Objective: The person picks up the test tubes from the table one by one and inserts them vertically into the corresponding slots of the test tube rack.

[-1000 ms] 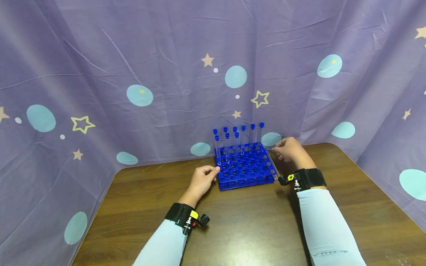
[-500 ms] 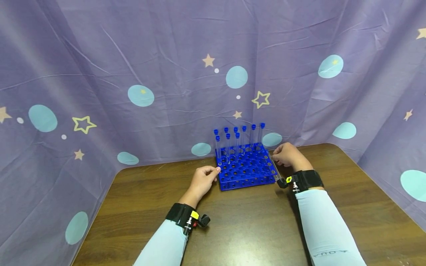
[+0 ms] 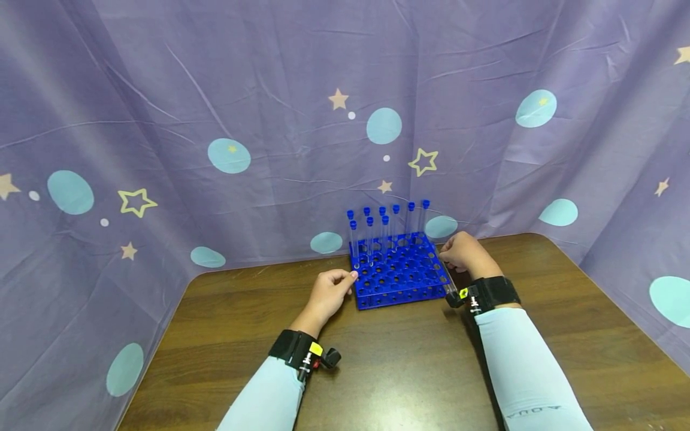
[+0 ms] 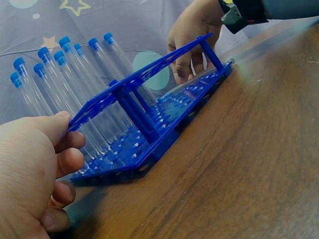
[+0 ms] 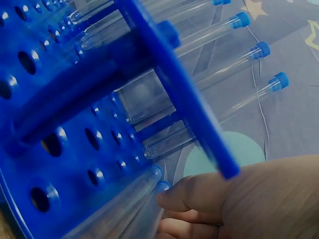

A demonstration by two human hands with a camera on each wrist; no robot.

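A blue test tube rack [image 3: 399, 282] stands on the table, with several blue-capped clear test tubes [image 4: 79, 89] upright at its back. My left hand [image 3: 327, 293] grips the rack's left edge, its thumb on the upper plate and fingers curled below. At the rack's right side, my right hand [image 3: 465, 254] reaches down with curled fingers. Two capped test tubes lie flat there along the rack's base. In the right wrist view, my thumb and fingers pinch the cap end of the nearer lying test tube [image 5: 142, 216]; part of the fingers is hidden.
The brown wooden table [image 3: 388, 371] extends in front of the rack and to both sides. A purple curtain [image 3: 280, 120] with stars and blue ovals hangs right behind the table's back edge. Black camera straps [image 3: 498, 291] sit on both wrists.
My right hand has moved down and slightly left, closer to the rack's right side and the lying tubes. The left hand stays on the rack's edge.
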